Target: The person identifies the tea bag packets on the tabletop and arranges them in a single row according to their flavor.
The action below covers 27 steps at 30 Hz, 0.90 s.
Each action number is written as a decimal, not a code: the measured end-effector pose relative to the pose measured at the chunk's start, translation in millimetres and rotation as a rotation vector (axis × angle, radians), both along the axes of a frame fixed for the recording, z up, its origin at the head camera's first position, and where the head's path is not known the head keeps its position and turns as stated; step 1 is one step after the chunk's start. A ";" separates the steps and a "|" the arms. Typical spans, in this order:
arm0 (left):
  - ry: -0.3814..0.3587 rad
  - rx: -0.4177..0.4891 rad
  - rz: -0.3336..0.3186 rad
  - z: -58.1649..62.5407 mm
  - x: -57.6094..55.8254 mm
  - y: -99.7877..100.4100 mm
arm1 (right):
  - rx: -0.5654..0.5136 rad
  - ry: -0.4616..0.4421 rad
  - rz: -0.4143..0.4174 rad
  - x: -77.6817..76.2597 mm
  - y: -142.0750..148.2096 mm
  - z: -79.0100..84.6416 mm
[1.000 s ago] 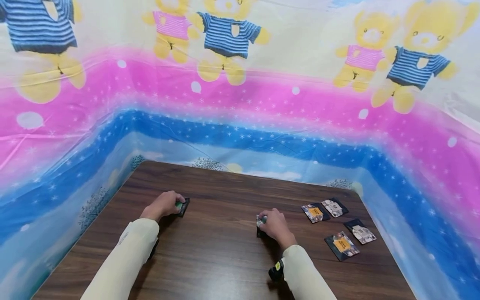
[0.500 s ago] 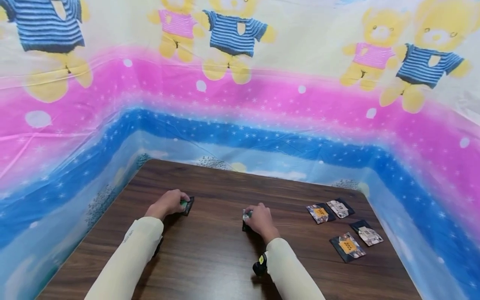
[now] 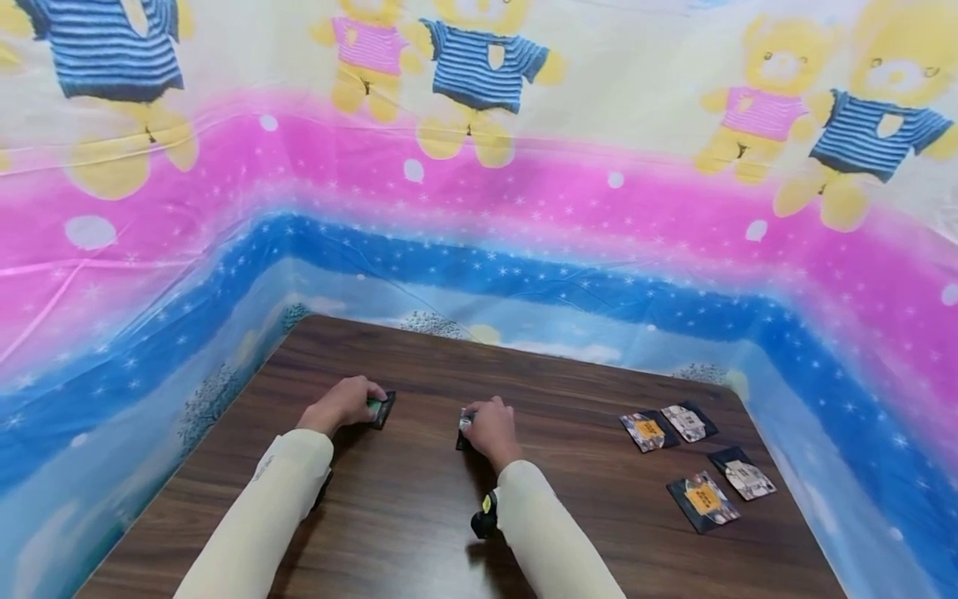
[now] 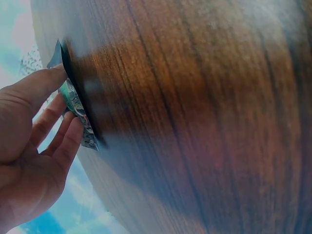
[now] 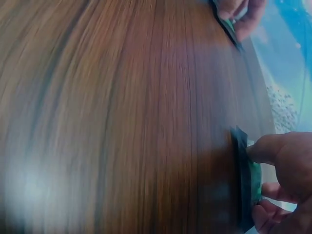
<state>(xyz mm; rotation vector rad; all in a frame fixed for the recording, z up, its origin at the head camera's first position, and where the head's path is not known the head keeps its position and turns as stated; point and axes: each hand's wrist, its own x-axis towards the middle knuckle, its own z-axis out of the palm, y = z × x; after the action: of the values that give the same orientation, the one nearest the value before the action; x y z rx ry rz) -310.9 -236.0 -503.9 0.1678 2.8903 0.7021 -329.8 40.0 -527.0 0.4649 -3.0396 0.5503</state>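
My left hand grips a small flat packet, black with a green patch, at the left of the table. In the left wrist view the thumb lies at one end of this packet and fingertips meet its printed face. Nearer the middle, my right hand holds a similar dark packet by thumb and fingers. The right wrist view shows that packet standing edge-on close over the wood, its green side toward the palm. Fingers cover part of both packets.
Several black packets lie flat at the right of the brown table: two with orange labels and two with pale labels. A bear-printed cloth surrounds the table's far and side edges.
My right hand has moved left across the table with its packet, closer to the left hand. My left hand keeps its place with its packet. The head view has shifted slightly.
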 end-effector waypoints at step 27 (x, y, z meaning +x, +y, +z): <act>0.042 -0.021 0.022 -3.2 3.5 1.7 | -0.045 0.065 -0.070 11.3 -77.0 -9.1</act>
<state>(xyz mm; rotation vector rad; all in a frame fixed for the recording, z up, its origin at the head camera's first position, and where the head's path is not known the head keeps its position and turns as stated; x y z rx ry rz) -307.3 -234.3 -507.0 0.1505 2.9424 0.6794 -318.6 -37.0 -536.1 0.3664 -2.9618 0.5865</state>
